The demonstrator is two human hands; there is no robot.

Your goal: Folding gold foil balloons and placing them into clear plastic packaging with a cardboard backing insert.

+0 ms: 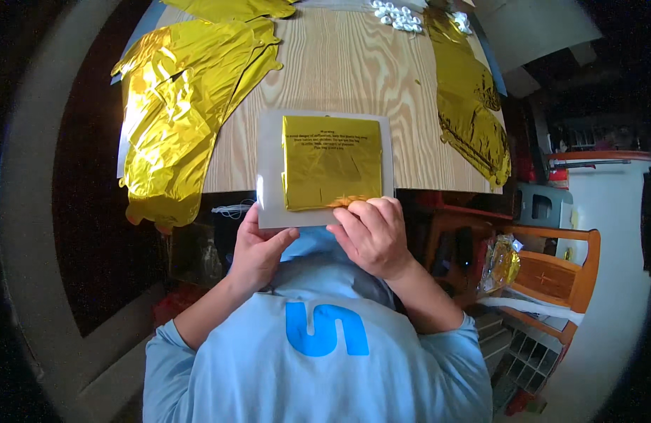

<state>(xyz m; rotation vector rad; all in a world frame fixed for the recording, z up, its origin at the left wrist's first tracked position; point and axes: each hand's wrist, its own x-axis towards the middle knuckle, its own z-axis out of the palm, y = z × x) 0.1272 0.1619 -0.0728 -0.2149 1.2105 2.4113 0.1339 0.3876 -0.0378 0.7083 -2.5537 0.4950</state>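
Observation:
In front of my chest, at the table's near edge, I hold a flat translucent plastic bag (271, 169) with small dark print. A neatly folded square of shiny gold foil (332, 169) shows through it. My left hand (257, 248) grips the bag's lower left corner, thumb in front and the fingers mostly behind. At the lower right, my right hand (373, 236) has its bent fingers on the bag's bottom edge, and their orange reflection shows in the foil.
Large loose gold foil pieces (177, 113) overhang the table's left side; another gold foil stack (470, 106) lies along the right. Small white coils (399, 17) sit at the far edge of the wood-grain table (332, 63). A wooden chair (551, 275) with plastic-wrapped foil stands at right.

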